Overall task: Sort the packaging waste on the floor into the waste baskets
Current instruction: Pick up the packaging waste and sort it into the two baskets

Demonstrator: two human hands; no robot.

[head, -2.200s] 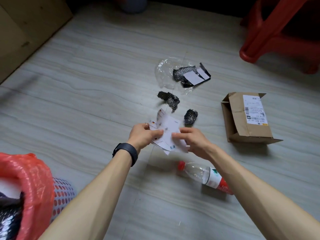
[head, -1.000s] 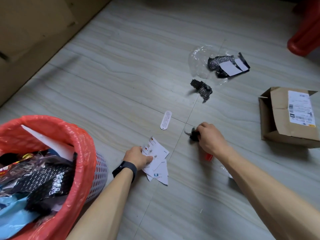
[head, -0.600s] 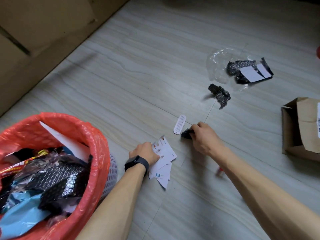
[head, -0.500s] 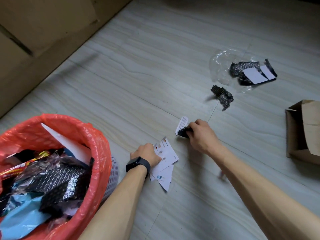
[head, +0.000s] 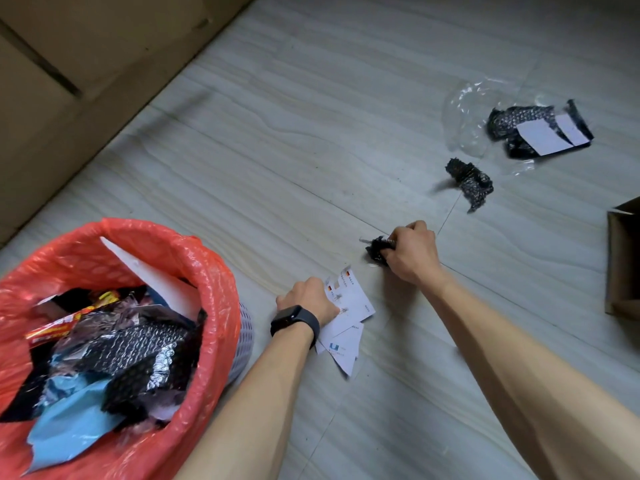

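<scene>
Since half a second ago: right hand (head: 412, 252) has closed tighter on the black bubble-wrap wad (head: 375, 250). The white oval tag it was reaching for no longer lies flat on the floor; only a pale sliver shows at the wad's left edge, can't tell if that's the tag. Left hand (head: 308, 299), black watch (head: 294, 320) on the wrist, hasn't moved: fingers still curled round the fan of white paper cards (head: 349, 317), held low, just right of the waste basket (head: 244, 341). The basket is near left, lined with a red bag (head: 207, 271) and stuffed with black bubble wrap, blue film, a white sheet and a snack wrapper. The floor (head: 277, 150) is pale grey tile with a wood-grain pattern. Far right lies another black bubble-wrap scrap (head: 471, 181); beyond it a clear plastic bag (head: 464, 112) with more black wrap and white labels (head: 540, 136). A cardboard box (head: 623, 265) is cut by the right edge. Big cardboard sheets (head: 69, 64) are at far left.
</scene>
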